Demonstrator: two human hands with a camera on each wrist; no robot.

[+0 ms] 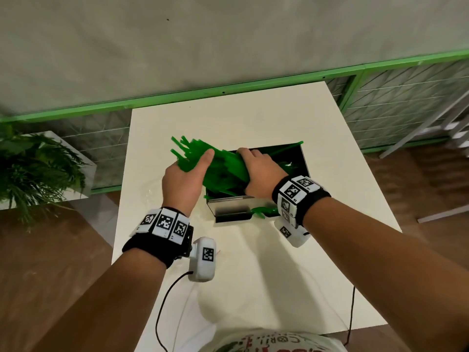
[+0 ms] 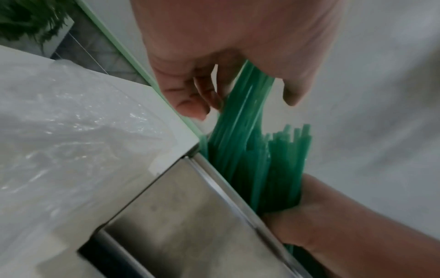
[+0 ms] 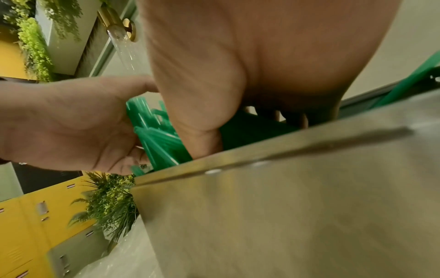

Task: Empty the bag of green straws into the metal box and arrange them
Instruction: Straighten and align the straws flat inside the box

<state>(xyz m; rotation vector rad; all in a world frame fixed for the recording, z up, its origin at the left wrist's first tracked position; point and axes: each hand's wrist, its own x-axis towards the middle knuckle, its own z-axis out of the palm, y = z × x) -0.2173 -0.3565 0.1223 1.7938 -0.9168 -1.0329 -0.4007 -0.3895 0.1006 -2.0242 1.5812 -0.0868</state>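
Observation:
A thick bundle of green straws [image 1: 223, 165] slants up and to the left out of the open metal box [image 1: 229, 203] on the white table [image 1: 253, 262]. My left hand [image 1: 195, 163] grips the bundle's upper part, thumb on top. My right hand [image 1: 253, 165] grips it lower down, at the box's rim. In the left wrist view the left fingers [image 2: 190, 105] curl round the straws [image 2: 252, 159]. The right wrist view shows both hands on the straws [image 3: 157, 137] above the box wall [image 3: 285, 206]. One straw [image 1: 286, 148] lies across the box's far edge. A few straws [image 1: 264, 212] lie outside its front.
The crumpled clear plastic bag [image 2: 71, 131] lies on the table left of the box. A potted plant [image 1: 33, 168] stands off the table's left side. A green-framed railing [image 1: 228, 90] runs behind the table. Cables hang from both wrist cameras.

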